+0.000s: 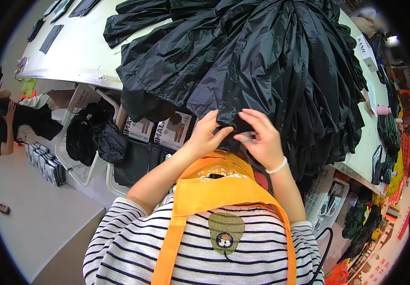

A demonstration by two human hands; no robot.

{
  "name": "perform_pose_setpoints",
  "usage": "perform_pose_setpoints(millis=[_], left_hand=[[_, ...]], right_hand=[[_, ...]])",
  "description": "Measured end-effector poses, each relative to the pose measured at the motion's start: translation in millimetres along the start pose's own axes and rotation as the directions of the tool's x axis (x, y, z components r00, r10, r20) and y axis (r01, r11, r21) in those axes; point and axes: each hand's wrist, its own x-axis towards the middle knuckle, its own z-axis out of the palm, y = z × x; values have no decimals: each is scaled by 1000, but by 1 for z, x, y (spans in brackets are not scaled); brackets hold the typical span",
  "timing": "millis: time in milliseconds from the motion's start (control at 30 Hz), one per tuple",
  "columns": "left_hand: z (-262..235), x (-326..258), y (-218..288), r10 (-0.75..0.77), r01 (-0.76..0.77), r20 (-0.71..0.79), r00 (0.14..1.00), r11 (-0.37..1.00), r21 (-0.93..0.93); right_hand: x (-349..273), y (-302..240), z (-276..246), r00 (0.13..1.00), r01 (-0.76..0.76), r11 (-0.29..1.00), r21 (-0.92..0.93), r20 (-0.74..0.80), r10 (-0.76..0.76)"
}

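A big pile of shiny black thin-fabric garments [257, 61] fans out in front of me and hangs over the table's near edge. My left hand [206, 137] pinches the hanging edge of one black garment piece [227, 110] between thumb and fingers. Just right of it, my right hand [264, 140] is curled, with its fingertips close to that same edge. A small shiny metallic thing [250, 137] shows between the right thumb and fingers; its kind is too small to tell. A white beaded bracelet [277, 166] circles my right wrist.
Under the white table [79, 57] stand a white crate [82, 97] with black fabric and boxes of packets [172, 128]. Another white crate [330, 199] is at lower right. A person in black [24, 121] is at far left, near stacked packets [46, 164]. A pink thread cone [383, 110] lies right.
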Motion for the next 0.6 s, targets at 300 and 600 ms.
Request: perform_pose_setpoints(millis=[300,600], left_hand=[[-31,24,6,-209,116,-202,957,910,-398],[-32,62,27,-370,320,25,929,765,-560]], right_hand=[[29,-6,5,990,-116,967,228,-52,131],[55,-6,-9,966,-242,876,417,16,260]])
